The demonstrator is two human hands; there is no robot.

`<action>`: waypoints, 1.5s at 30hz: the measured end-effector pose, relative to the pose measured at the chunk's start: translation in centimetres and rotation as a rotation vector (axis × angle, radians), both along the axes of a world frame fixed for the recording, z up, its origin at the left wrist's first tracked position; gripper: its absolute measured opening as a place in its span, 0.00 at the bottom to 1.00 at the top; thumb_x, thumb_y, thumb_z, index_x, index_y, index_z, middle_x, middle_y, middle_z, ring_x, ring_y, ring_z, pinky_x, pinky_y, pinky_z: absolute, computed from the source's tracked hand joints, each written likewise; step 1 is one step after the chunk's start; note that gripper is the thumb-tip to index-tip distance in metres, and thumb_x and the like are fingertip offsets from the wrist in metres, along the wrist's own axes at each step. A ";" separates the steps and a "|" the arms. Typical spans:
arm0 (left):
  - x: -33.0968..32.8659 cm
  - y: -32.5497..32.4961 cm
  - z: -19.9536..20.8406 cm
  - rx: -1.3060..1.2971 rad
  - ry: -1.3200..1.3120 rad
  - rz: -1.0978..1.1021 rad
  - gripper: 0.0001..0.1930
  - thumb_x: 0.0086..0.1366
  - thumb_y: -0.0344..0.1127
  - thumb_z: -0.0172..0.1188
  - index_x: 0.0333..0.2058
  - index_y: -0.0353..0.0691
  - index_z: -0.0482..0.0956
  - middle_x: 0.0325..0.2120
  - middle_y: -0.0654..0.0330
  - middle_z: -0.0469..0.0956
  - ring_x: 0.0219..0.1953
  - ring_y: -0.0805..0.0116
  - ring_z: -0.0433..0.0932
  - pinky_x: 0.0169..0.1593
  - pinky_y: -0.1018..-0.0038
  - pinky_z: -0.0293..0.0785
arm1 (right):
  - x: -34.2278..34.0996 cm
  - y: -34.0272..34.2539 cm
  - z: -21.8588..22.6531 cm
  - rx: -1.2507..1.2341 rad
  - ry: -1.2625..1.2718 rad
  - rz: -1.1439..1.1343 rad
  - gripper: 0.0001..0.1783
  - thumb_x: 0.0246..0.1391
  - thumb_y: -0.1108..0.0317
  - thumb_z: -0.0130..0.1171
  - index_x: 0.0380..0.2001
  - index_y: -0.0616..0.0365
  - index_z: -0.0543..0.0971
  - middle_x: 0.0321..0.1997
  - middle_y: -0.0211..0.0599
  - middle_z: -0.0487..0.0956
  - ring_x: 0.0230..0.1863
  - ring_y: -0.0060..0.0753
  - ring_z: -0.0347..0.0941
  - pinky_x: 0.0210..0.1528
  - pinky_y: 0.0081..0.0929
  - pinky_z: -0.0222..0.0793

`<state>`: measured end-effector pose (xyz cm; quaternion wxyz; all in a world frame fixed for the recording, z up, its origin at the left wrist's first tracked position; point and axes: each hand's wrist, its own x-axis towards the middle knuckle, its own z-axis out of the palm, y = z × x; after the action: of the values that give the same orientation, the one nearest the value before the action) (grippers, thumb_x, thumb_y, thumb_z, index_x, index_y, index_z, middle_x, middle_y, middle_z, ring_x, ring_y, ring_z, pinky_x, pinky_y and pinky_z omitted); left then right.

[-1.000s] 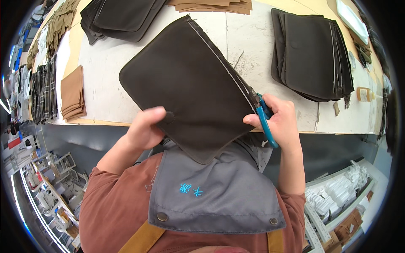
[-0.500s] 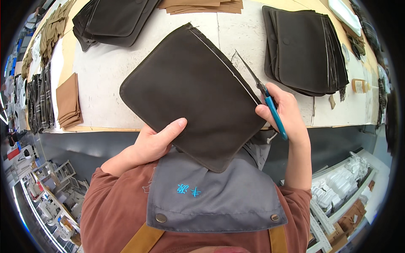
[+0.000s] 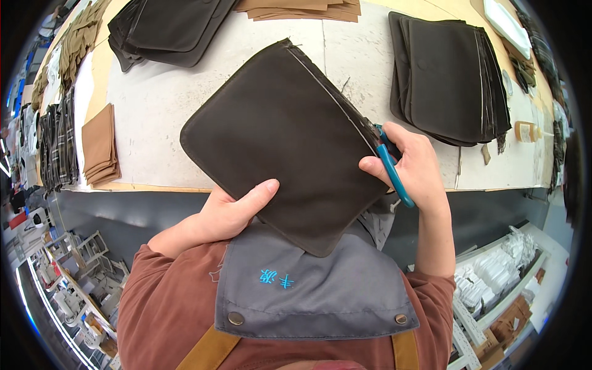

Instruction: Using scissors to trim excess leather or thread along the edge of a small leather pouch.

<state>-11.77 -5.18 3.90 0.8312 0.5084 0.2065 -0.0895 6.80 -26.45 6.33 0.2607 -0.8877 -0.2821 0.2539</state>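
Note:
A dark brown, flap-shaped fabric panel is held up at a slant before me, a pale stitched line running along its upper right edge. My left hand grips its lower left side, thumb on top and fingers hidden underneath. In my right hand are teal-handled scissors, at the panel's right edge. Their blades lie along or behind that edge and are mostly hidden, so I cannot tell how far they are apart. My right thumb reaches over the panel near its right corner.
Stacks of similar dark panels lie on the table at the right and upper left. Tan pieces are piled at the left, with more tan sheets at the back. Beyond the right stack sits a small yellowish bottle.
The scissors have drawn back toward me and turned, their blades going from plainly visible beyond the edge to mostly hidden at it. The panel has shifted slightly right and down.

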 end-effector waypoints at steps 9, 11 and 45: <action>0.1 0.1 -0.2 0.021 -0.006 -0.033 0.15 0.67 0.34 0.50 0.50 0.33 0.70 0.47 0.62 0.72 0.48 0.73 0.70 0.51 0.75 0.68 | 0.0 -0.4 -1.0 0.086 -0.014 -0.027 0.35 0.32 0.38 0.70 0.14 0.60 0.67 0.12 0.36 0.66 0.16 0.35 0.62 0.22 0.29 0.59; 0.1 0.1 -0.3 0.023 0.009 -0.019 0.16 0.67 0.34 0.50 0.51 0.33 0.70 0.47 0.61 0.72 0.48 0.73 0.70 0.51 0.75 0.68 | 0.0 -0.5 -1.1 0.102 -0.004 -0.036 0.35 0.31 0.38 0.70 0.13 0.61 0.67 0.12 0.37 0.65 0.15 0.35 0.61 0.21 0.29 0.59; 0.3 -0.2 0.0 0.123 -0.049 -0.080 0.14 0.67 0.33 0.50 0.49 0.33 0.71 0.45 0.62 0.74 0.46 0.74 0.71 0.49 0.75 0.68 | 0.6 1.0 -0.6 0.058 -0.036 -0.031 0.34 0.32 0.38 0.69 0.16 0.59 0.68 0.14 0.35 0.70 0.18 0.34 0.67 0.24 0.28 0.63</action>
<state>-11.43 -5.37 3.88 0.7990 0.5683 0.1707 -0.0972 7.40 -25.43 5.76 0.2852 -0.8884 -0.2801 0.2256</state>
